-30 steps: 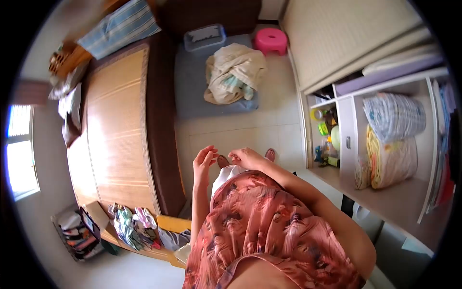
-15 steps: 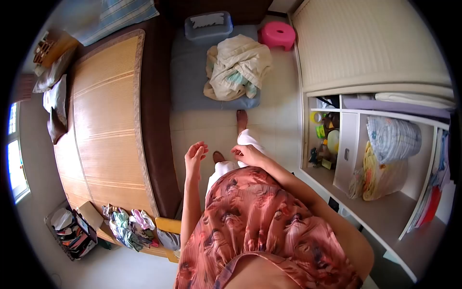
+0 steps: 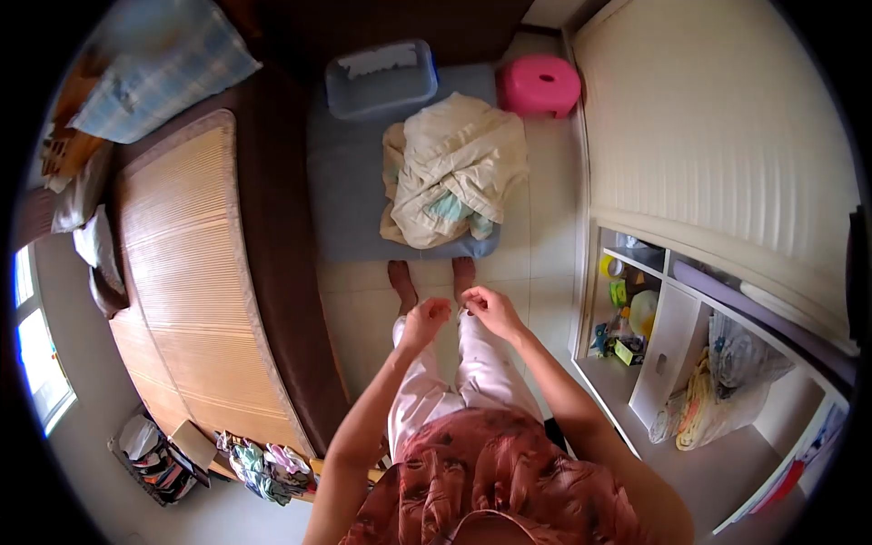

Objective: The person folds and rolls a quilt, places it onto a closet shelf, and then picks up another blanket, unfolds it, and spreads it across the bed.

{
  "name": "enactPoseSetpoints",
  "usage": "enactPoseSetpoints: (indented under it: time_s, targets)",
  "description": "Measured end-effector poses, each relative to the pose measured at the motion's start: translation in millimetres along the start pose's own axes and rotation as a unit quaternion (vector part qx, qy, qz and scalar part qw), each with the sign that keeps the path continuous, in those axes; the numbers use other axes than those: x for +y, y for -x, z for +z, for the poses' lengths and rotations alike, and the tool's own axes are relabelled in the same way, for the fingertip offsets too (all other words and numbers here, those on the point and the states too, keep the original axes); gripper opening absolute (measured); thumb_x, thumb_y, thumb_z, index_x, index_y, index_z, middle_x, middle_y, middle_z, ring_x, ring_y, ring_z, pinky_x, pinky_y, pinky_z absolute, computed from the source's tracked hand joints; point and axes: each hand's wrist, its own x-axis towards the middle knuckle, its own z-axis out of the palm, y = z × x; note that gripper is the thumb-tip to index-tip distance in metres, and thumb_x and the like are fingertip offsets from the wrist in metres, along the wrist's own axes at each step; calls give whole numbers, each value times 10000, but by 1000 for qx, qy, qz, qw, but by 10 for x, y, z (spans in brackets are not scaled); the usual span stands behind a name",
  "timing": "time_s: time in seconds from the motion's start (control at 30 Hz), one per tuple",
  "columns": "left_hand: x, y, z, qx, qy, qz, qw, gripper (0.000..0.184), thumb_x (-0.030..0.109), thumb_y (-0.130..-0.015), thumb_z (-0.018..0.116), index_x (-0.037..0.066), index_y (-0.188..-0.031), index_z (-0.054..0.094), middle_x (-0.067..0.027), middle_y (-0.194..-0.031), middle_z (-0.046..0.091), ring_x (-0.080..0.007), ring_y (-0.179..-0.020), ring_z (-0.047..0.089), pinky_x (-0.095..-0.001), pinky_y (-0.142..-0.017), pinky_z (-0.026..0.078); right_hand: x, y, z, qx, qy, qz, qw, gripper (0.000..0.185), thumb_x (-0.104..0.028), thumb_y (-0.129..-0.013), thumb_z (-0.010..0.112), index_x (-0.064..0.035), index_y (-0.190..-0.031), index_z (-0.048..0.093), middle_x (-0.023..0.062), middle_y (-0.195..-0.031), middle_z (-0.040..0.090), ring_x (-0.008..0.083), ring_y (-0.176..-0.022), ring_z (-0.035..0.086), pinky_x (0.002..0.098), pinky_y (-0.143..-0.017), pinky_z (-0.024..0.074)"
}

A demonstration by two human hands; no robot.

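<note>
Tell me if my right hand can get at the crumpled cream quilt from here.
Probably yes, though likely with a bend: your right hand looks empty, and nothing visible blocks the way to the crumpled cream quilt on the blue-grey mat just beyond your feet.

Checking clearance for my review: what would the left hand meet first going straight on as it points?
The left hand would probably meet the right hand first, though their relative depth is unclear.

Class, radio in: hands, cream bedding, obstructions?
Left hand, right hand: loosely curled, nothing visibly held. Cream bedding: crumpled on blue-grey mat. Nothing seen blocking it.
</note>
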Motion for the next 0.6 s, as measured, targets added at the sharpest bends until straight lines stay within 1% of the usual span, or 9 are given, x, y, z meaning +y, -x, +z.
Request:
enactPoseSetpoints:
  time_s: [0.1, 0.13, 0.17, 0.2, 0.27, 0.4, 0.47, 0.57, 0.6]
  targets:
    - [-382, -774, -71, 32, -121, 63, 990, 169, 109, -803, 606, 28, -946, 643, -73, -805, 657, -136, -721, 616, -279, -661, 492, 130, -204, 25, 46, 5, 27, 999, 174, -89, -872, 557, -8, -1025, 576, 53, -862, 654, 111, -750, 610, 246, -674, 490]
    - [-452, -1055, -65, 67, -131, 77, 986, 166, 132, -798, 615, 40, -933, 648, -92, -797, 658, -137, -714, 618, -283, -651, 489, 503, -294, 142, 65, -79, 50, 993, 186, -117, -851, 593, -35, -1017, 593, 58, -844, 651, 116, -734, 608, 246, -657, 488]
    - [-333, -1304, -90, 94, -146, 88, 981, 166, 150, -800, 616, 37, -917, 651, -116, -787, 658, -216, -704, 637, -326, -650, 494, 612, -301, 189, 56, -165, 81, 981, 201, -130, -861, 589, -35, -1038, 582, 53, -865, 648, 115, -748, 607, 245, -665, 486]
    - [-256, -1586, -101, 119, -170, 52, 977, 226, 177, -788, 629, 63, -983, 632, -120, -824, 643, -304, -762, 626, -380, -676, 491, 644, -319, 225, 50, -252, 112, 960, 216, -143, -872, 586, -35, -1058, 570, 49, -887, 644, 115, -763, 606, 243, -673, 485]
    - [-241, -2156, -187, 130, -234, 111, 957, 542, 134, -751, 650, 37, -1216, 389, -209, -1180, 452, -407, -1046, 481, -426, -822, 445, 560, -392, 244, 42, -235, 177, 955, 221, -145, -898, 554, -25, -1083, 547, 48, -906, 639, 109, -771, 601, 235, -694, 481]
    - [-245, -3267, -211, 283, -174, 146, 932, 951, 302, -635, 770, 46, -1361, 212, -297, -1388, 196, -433, -1204, 354, -409, -975, 355, 887, -438, 396, 54, -270, 219, 936, 206, -127, -909, 533, -17, -1084, 542, 53, -916, 635, 106, -786, 596, 235, -707, 480]
    - [-230, -3609, -196, 367, -245, 118, 890, 1027, 369, -593, 782, 48, -1362, 181, -302, -1302, 366, -409, -1107, 470, -413, -896, 418, 947, -433, 423, 63, -284, 237, 927, 210, -129, -909, 535, -21, -1089, 541, 52, -929, 632, 106, -797, 595, 235, -711, 480]
    - [-230, -3778, -274, 222, -202, -29, 953, 861, 401, -580, 770, 8, -1250, 399, -245, -1038, 593, -365, -913, 591, -410, -768, 475, 1047, -377, 421, 77, -285, 259, 920, 228, -155, -911, 538, -28, -1101, 540, 62, -944, 629, 108, -818, 593, 230, -723, 469]
    - [-367, -3844, -243, 139, -263, 4, 955, 766, 411, -583, 762, 2, -1158, 465, -222, -948, 612, -353, -853, 603, -408, -732, 481, 1059, -342, 417, 81, -290, 260, 917, 233, -161, -911, 539, -30, -1104, 540, 65, -946, 628, 110, -823, 594, 230, -726, 467]
